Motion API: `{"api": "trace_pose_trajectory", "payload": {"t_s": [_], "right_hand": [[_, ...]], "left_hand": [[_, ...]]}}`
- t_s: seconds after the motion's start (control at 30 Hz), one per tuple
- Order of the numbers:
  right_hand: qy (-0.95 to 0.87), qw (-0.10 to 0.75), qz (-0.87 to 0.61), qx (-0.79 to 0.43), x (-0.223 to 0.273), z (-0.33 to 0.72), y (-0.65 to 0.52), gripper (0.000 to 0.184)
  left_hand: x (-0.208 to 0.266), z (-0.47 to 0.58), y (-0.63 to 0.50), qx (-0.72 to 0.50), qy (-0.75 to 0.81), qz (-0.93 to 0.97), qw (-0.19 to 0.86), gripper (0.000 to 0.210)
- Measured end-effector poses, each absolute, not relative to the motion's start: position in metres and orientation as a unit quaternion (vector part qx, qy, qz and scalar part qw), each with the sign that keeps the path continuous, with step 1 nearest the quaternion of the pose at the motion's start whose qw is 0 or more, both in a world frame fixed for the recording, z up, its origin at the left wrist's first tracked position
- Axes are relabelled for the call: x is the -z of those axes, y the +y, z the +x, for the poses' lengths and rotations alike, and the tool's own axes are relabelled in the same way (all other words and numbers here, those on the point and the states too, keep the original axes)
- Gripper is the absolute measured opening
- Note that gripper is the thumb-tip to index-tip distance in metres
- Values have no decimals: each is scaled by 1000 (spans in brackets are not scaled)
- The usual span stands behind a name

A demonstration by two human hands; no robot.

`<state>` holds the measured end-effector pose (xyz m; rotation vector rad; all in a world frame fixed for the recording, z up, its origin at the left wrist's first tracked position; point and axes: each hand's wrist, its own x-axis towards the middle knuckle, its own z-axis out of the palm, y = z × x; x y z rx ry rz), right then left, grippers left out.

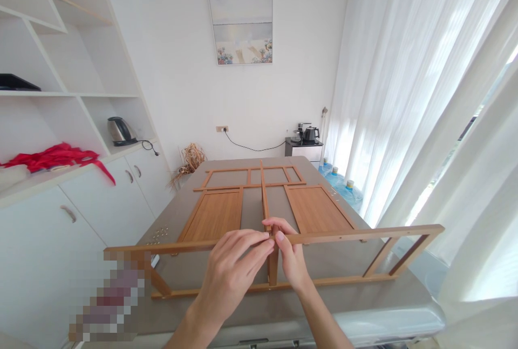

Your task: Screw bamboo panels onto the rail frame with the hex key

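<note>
A long wooden frame [343, 236] stands on edge across the near side of the table, its top rail running left to right. A narrow wooden piece [265, 200] extends away from the middle of that rail. My right hand [292, 254] grips the joint where the two meet, thumb on the near side and fingers behind. At the same joint, the thumb and fingertips of my left hand [237, 257] are pinched together over the top rail. Anything small between those fingertips is too hidden to name.
Two wooden panels [215, 214] [321, 209] and a flat wooden frame [226, 187] lie farther back on the grey table [198, 308]. Small metal fittings [158, 234] are scattered at the left. White cabinets [81, 230] flank the left side; curtains [376, 95] hang right.
</note>
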<state>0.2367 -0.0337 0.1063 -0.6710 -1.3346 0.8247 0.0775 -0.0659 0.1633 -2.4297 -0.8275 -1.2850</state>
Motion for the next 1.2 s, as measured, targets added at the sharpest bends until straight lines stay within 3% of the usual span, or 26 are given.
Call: {"api": "trace_pose_trajectory", "payload": {"t_s": [0.37, 1.2], "right_hand": [[-596, 657, -305, -347, -105, 240, -33, 33], [-615, 650, -302, -329, -100, 242, -28, 31]], "left_hand": [[-173, 84, -67, 432, -377, -816, 76, 6], [-188, 78, -67, 301, -473, -828, -16, 10]]}}
